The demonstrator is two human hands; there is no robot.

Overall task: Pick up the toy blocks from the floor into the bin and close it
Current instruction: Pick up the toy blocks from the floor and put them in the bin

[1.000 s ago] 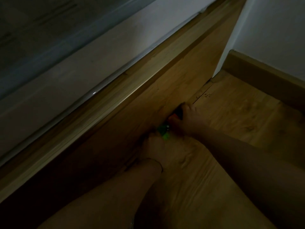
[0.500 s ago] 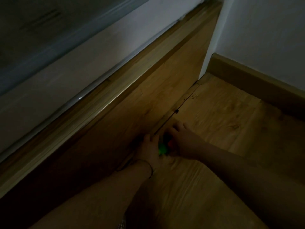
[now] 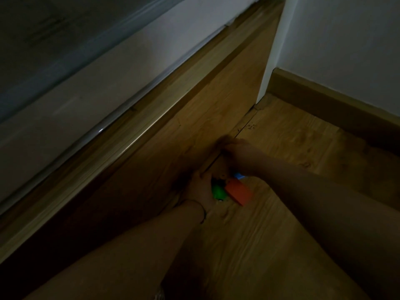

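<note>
Dim light and blur hide both hands' fingers, so I cannot tell either grip. Low centre of the frame, on the wooden floor (image 3: 281, 245), a green block (image 3: 218, 191) touches the left hand (image 3: 200, 187). An orange block (image 3: 239, 191) and a half-hidden blue block (image 3: 238, 176) lie just below the right hand (image 3: 240, 154).

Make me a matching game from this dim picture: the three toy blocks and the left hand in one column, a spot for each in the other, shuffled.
Column one:
1. green block
2. orange block
3. blue block
4. left hand

Column two:
A. peeking out from under the right hand
B. nearest the wooden panel, left of all the blocks
C. rightmost of the three blocks, on the wooden floor
D. right beside the left hand, between it and the orange block

Pairs: 1-D, 2-C, 3-A, 4-B
</note>
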